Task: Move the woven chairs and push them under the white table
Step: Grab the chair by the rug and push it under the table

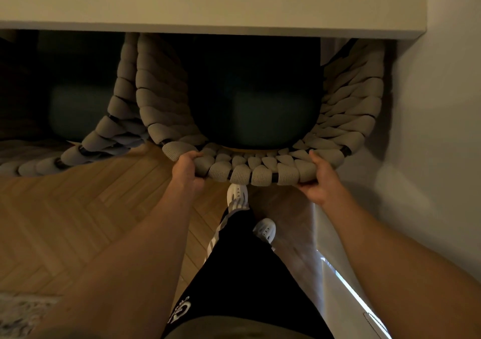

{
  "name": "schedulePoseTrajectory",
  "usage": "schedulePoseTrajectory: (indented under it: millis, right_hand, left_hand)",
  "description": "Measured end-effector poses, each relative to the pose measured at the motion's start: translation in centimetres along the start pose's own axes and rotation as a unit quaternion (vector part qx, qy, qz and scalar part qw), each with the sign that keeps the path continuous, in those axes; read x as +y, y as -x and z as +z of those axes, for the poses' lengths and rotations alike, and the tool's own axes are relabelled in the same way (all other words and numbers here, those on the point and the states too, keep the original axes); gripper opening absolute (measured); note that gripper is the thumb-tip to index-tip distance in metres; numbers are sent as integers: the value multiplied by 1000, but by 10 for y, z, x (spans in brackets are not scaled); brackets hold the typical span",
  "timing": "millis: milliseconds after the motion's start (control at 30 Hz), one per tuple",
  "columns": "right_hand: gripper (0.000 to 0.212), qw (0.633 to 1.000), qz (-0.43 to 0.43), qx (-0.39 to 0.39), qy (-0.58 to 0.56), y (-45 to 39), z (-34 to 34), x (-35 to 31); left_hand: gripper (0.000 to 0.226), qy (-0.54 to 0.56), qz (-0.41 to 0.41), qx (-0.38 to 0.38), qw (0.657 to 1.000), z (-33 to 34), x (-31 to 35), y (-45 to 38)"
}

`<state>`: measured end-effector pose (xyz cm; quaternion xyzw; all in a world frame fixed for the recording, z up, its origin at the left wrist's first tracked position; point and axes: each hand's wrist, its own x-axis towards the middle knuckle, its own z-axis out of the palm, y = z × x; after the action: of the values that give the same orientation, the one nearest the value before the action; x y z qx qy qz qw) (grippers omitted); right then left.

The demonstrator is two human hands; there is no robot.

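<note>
Both hands grip the curved back rim of the right chair (260, 167) — the left hand (188, 168) and right hand (320, 180) each curl round its thick, knitted beige rope. Its dark rounded cushion (255, 109) sits mostly under the smooth white tabletop (208, 2). A second chair (104, 135) stands just left, likewise tucked in — herringbone wood floor (78, 221) below.

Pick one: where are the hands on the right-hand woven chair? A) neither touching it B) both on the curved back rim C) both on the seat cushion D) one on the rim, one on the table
B: the left hand and right hand each grip the woven chair at its curved back rim, one either side, its seat already under the white table.
</note>
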<state>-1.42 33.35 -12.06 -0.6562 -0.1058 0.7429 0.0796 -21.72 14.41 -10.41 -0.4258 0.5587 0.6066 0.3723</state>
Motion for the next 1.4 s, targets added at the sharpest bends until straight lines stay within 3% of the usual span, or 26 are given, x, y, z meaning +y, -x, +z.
schedulePoseTrajectory:
  millis: [167, 367, 600, 700, 900, 1000, 1133, 1300, 1400]
  right_hand:
    - [47, 999, -44, -24, -8, 13, -16, 6]
    - [41, 997, -69, -18, 13, 29, -13, 10]
    - [42, 998, -63, 0, 21, 29, -10, 11]
    - [43, 997, -68, -3, 29, 31, -13, 11]
    - [49, 991, -99, -8, 95, 37, -24, 16]
    - [49, 985, -117, -13, 129, 41, -33, 21]
    - [49, 970, -132, -2, 203, 48, -42, 30]
    - [10, 926, -153, 22, 345, 55, -47, 48]
    - [10, 897, -159, 13, 413, 57, -44, 65]
  left_hand:
    - [46, -5, 9, -26, 1000, -14, -1, 12]
    - [34, -22, 49, 1, 999, -20, -3, 18]
    - [40, -25, 46, 1, 999, -24, 0, 14]
    - [29, -40, 44, -33, 998, -30, 0, 14]
    - [32, -78, 71, -62, 992, -50, -7, 20]
    - [28, -96, 78, -40, 992, -63, -12, 22]
    - [14, -141, 91, -5, 986, -75, -17, 27]
    - [2, -246, 111, -14, 963, -101, -18, 30]
    - [5, -296, 127, 5, 947, -126, -17, 31]
